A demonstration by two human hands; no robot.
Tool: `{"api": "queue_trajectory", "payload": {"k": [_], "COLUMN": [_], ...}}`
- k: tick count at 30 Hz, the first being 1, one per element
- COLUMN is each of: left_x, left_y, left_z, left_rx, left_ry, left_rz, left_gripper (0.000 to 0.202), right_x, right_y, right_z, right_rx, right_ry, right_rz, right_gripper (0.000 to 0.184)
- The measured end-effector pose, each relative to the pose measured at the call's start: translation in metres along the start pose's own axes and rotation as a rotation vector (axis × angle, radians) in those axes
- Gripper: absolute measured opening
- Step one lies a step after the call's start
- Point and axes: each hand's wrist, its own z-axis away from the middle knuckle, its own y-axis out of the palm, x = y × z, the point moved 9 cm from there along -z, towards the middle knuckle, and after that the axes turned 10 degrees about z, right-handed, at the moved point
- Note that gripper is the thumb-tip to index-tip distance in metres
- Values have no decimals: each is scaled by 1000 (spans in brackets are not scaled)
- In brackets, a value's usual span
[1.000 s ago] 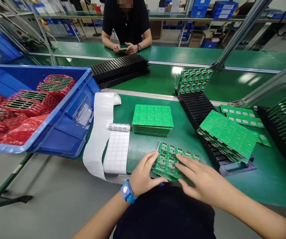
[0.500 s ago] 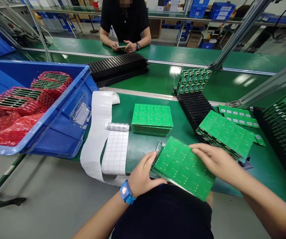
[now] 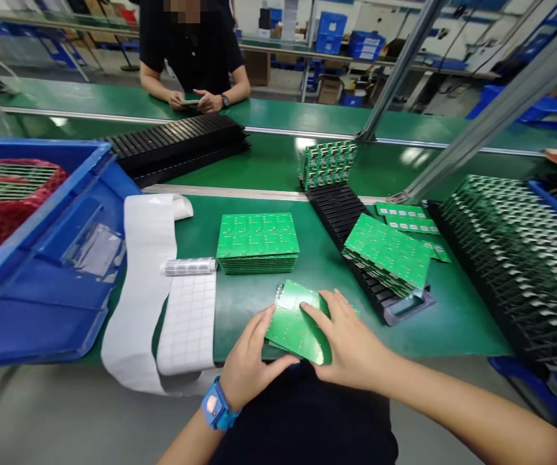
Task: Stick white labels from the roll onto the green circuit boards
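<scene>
Logged from my remote view: the green bench (image 3: 259,323) carries a blue plastic crate (image 3: 31,310) at 9 o'clock, a loaded black slotted rack (image 3: 515,271) at 3 o'clock, a stack of green circuit boards (image 3: 257,243) at 12 o'clock, and a white label strip (image 3: 188,329) just left of center. At 6 o'clock, my left hand (image 3: 252,352) and right hand (image 3: 350,332) hold one green circuit board (image 3: 297,329) between them, fingers spread and closed on it.

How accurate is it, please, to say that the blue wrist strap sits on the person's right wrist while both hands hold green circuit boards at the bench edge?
Wrong wrist: the head view shows the blue wrist strap on the left wrist. The left hand and right hand hold the green circuit boards at the bench edge.
</scene>
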Motion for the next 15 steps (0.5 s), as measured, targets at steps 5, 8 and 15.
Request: {"api": "queue_trajectory", "payload": {"k": [5, 8, 15], "left_x": [4, -2, -31], "left_y": [3, 5, -3], "left_z": [-2, -5, -7], "left_rx": [44, 96, 91], "left_ry": [-22, 29, 318], "left_rz": [33, 23, 3], "left_gripper": [92, 71, 25], "right_x": [-55, -122, -210], "right_y": [-67, -102, -70], "right_z": [4, 1, -15], "right_rx": [-42, -139, -43], "right_ry": [107, 172, 213], "right_rz": [-50, 96, 242], "right_gripper": [85, 82, 90]}}
